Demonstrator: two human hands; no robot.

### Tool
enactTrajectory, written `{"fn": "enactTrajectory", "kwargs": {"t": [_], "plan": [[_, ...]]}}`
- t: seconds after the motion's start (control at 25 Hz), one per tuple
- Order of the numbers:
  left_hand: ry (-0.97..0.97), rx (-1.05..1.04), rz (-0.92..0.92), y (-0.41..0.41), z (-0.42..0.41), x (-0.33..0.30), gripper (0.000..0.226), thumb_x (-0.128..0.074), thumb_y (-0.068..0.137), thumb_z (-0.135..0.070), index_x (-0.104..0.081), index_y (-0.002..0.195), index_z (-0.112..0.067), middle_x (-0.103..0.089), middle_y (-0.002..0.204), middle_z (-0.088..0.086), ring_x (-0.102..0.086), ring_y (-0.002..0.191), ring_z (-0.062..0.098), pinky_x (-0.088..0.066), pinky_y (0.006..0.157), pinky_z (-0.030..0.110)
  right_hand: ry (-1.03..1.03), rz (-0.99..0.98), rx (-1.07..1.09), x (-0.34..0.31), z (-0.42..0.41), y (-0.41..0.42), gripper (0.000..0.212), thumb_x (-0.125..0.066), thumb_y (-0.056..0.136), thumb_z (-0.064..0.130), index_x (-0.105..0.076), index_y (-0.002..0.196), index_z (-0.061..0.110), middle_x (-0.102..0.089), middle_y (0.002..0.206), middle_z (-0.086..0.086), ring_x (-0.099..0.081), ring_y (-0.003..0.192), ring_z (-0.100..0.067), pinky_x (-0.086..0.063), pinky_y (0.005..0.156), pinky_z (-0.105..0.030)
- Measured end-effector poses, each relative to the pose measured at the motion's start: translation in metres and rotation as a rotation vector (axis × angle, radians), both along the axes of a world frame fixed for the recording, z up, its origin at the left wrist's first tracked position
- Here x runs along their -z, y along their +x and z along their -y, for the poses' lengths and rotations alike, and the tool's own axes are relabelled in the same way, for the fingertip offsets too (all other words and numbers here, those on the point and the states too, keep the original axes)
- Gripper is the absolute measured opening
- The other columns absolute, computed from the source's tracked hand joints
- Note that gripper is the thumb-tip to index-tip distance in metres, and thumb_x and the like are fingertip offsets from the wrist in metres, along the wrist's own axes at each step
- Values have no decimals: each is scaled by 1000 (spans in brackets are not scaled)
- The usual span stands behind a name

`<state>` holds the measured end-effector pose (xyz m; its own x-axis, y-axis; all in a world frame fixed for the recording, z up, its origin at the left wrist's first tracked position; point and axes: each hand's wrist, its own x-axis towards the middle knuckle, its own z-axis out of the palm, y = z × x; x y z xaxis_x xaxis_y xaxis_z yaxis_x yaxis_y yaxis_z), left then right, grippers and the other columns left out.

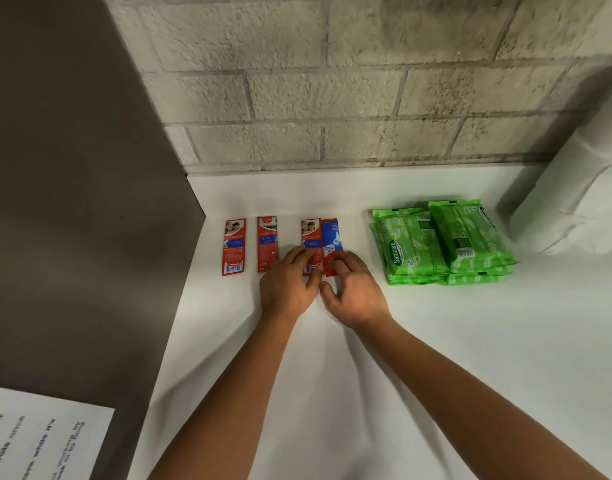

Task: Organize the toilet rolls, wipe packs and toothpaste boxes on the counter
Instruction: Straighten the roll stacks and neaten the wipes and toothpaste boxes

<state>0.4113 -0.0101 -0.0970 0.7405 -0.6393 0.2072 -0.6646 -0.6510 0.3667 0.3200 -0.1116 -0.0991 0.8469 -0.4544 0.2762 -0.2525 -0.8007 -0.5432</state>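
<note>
Several red toothpaste boxes lie in a row on the white counter (332, 375). The leftmost box (233, 247) and the second box (267, 244) lie apart. A third box (311, 234) and a red-and-blue box (332, 239) lie side by side, touching. My left hand (289, 284) rests its fingers on the near end of the third box. My right hand (353, 289) has its fingertips on the near end of the red-and-blue box. To the right sit stacked green wipe packs (439, 240). White toilet rolls (581, 188) stand stacked at the far right.
A pale brick wall (349, 81) backs the counter. A dark panel (72, 202) closes the left side. A printed white sheet (37, 441) hangs at the lower left.
</note>
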Motion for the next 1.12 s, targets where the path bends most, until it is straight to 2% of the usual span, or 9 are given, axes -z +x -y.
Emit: {"fn": "enactTrajectory", "kwargs": {"t": [0.28, 0.6, 0.68, 0.76, 0.84, 0.96, 1.12], "plan": [[-26, 3, -10, -1, -1, -1, 41, -47, 92, -42, -54, 128, -23, -60, 129, -4, -62, 109, 16, -49, 80, 24, 30, -38, 4, 2, 0, 1, 49, -46, 74, 36, -61, 113, 10, -62, 116, -6, -53, 116, -25, -45, 101, -37], [-20, -14, -20, -1, 0, -1, 41, -45, 93, -41, -53, 129, -23, -58, 132, -5, -60, 111, 15, -49, 81, 24, 23, -37, -12, 2, 2, 0, 52, -44, 74, 37, -59, 116, 10, -62, 119, -6, -52, 117, -26, -42, 104, -34], [-82, -13, -53, -2, 0, -3, 40, -48, 93, -40, -55, 127, -20, -58, 132, -3, -59, 114, 17, -50, 82, 26, 24, -34, -15, 2, 2, 0, 53, -43, 75, 38, -59, 117, 10, -61, 120, -6, -51, 119, -26, -41, 105, -35], [-218, -106, -91, -3, -4, -4, 36, -52, 92, -34, -59, 123, -16, -57, 133, 2, -56, 119, 21, -52, 86, 31, 22, -26, -21, 3, 3, -1, 53, -42, 76, 38, -58, 118, 10, -60, 123, -7, -49, 122, -27, -42, 105, -36], [-274, -298, -84, -1, -11, -4, 36, -53, 91, -28, -59, 124, -13, -55, 136, 7, -53, 123, 26, -52, 90, 38, 13, -22, -40, 4, 3, -2, 52, -42, 78, 38, -59, 118, 10, -59, 125, -8, -47, 125, -27, -41, 105, -37], [-152, -445, -120, 3, -18, -1, 40, -46, 95, -28, -52, 132, -13, -53, 139, 7, -51, 127, 27, -47, 99, 40, -26, -23, -50, 4, 1, -2, 50, -44, 78, 39, -62, 115, 10, -61, 125, -9, -49, 126, -28, -42, 105, -38], [-110, -346, -85, 0, -21, 2, 35, -48, 93, -26, -60, 124, -14, -65, 124, 5, -62, 109, 25, -50, 91, 35, -99, -60, -97, 4, 2, -3, 50, -44, 79, 41, -64, 114, 13, -63, 124, -8, -51, 125, -30, -43, 103, -44]]}}
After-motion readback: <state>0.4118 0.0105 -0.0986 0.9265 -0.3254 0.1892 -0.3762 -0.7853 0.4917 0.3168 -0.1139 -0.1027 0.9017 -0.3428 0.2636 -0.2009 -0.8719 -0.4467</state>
